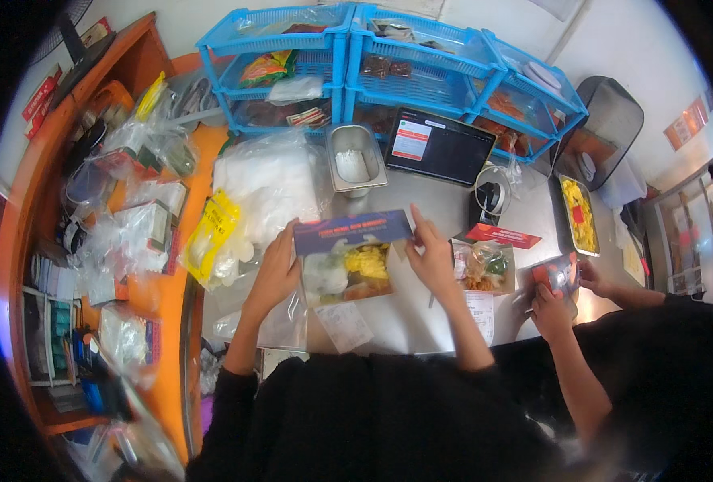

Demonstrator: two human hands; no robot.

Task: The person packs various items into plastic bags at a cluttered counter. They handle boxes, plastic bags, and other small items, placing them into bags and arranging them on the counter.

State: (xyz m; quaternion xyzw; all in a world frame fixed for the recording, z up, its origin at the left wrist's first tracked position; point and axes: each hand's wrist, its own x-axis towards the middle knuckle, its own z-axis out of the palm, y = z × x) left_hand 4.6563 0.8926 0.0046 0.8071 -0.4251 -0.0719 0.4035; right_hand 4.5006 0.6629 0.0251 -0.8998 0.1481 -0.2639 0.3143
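An open cardboard food box (347,295) lies before me on the steel table. It holds a white wrapped lump, yellow food and browned food. Its dark blue printed lid (353,232) is raised along the far side. My left hand (277,268) grips the lid's left end, its thumb near the box's corner. At the right end, my right hand (432,256) has thumb and fingers against the lid's edge. A printed paper slip (343,326) lies at the box's near side.
A co-worker's hands (554,307) hold a dark printed carton at right. Beside it stands another open food box (483,268). Behind are a steel pan (356,159), a tablet (439,146) and blue plastic racks (417,90). Plastic bags (266,181) and a yellow glove packet (212,235) lie left.
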